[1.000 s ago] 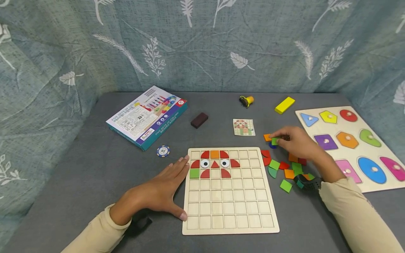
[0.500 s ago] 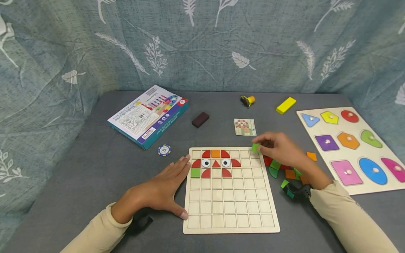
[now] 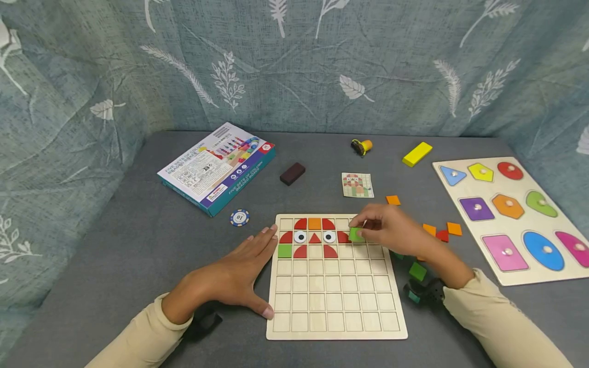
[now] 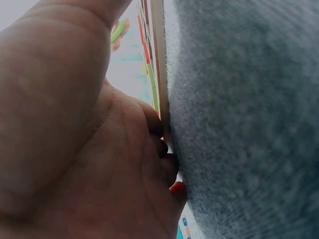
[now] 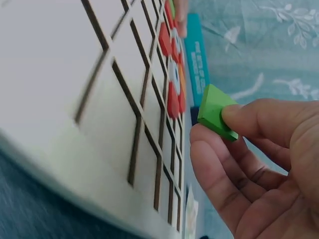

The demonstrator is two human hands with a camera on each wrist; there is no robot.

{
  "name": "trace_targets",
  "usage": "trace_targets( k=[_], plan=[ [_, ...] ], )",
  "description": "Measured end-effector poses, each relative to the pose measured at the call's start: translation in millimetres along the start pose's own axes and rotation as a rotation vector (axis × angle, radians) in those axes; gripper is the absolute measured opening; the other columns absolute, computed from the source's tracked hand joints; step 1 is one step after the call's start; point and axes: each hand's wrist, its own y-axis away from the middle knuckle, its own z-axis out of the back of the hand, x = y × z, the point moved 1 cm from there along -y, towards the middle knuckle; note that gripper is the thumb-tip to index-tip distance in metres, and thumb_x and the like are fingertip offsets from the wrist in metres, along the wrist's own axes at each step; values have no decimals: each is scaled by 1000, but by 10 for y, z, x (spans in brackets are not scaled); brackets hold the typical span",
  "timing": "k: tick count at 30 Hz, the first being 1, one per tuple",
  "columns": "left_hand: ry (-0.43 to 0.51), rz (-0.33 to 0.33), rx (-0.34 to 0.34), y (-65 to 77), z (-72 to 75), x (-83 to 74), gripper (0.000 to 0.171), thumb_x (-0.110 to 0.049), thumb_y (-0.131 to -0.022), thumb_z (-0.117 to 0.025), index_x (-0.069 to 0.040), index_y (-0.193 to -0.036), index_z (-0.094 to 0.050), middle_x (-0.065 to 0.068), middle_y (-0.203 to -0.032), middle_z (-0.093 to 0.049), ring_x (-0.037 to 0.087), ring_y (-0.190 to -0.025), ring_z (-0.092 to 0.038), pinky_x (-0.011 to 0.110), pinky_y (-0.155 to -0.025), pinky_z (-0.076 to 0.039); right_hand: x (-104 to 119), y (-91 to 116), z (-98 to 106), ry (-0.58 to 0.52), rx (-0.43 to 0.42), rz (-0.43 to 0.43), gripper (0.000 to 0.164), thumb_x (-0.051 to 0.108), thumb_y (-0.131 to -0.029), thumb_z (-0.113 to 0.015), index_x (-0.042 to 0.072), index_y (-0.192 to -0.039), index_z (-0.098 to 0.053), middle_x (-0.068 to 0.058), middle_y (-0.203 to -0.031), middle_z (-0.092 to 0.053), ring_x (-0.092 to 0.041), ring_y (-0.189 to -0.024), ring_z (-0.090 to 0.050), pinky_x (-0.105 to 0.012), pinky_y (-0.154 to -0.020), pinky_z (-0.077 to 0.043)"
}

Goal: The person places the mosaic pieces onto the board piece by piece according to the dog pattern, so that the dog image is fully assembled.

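The green square tile [image 5: 213, 110] is in my right hand [image 3: 395, 227], lifted over the upper right of the wooden grid board [image 3: 326, 333]. That grip is clamped on it: thumb on one broad face, fingers behind. Being square, the tile offers no long axis to line up; in the right wrist view it tilts, with a gap between it and the board. I judge that this gap, and the tilt, are the relation to mind. In the head view the tile appears just right of the red quarter-circle piece [image 3: 343, 237]; which cell lies directly beneath I cannot tell.

My left hand [image 3: 230, 278] is farther from the tile, its fingers and thumb apart, touching the board's left edge and pinching nothing. Near it, a second green tile [image 3: 285, 251] sits in the grid's leftmost column.

Beyond the board's far edge, a small pattern card [image 3: 358, 185] lies on the worktop [image 3: 124, 255]. Orange tiles [image 3: 454, 228] lie beyond my right forearm, and the knobbed shape puzzle [image 3: 488, 188] stands farther right.
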Motion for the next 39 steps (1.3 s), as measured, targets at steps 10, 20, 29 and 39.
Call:
trace_targets(
  k=[10, 20, 29, 39],
  plan=[
    [3, 14, 3, -6, -8, 1, 138, -68, -61, -80, -2, -156, -5, 9, -162, 8, 26, -147, 5, 48, -116, -3, 98, -25, -151, 42, 50, 47, 21, -3, -88, -66, 9, -102, -75, 0, -92, -65, -14, -73, -52, -26, -62, -47],
    [7, 11, 6, 0, -2, 0, 137, -68, -61, -80, -2, -155, -6, 10, -162, 8, 27, -147, 6, 48, -116, -3, 133, -22, -254, 35, 116, 40, 19, -2, -88, -65, 6, -102, -75, 2, -94, -66, -10, -70, -52, -24, -60, -47],
    [6, 11, 2, 2, -2, 0, 138, -68, -61, -80, -2, -156, -5, 10, -162, 8, 27, -147, 5, 48, -116, -2, 122, -32, -270, 100, 105, 24, 16, 1, -88, -68, 8, -102, -74, 4, -92, -63, -10, -68, -50, -25, -60, -45],
    [0, 5, -2, -4, 3, 3, 138, -69, -61, -80, -3, -156, -5, 10, -162, 9, 26, -147, 6, 48, -116, -3, 118, -10, -175, 158, 63, 78, 19, 3, -89, -67, 6, -107, -74, 1, -96, -63, -9, -72, -51, -26, -60, -46]
  ],
)
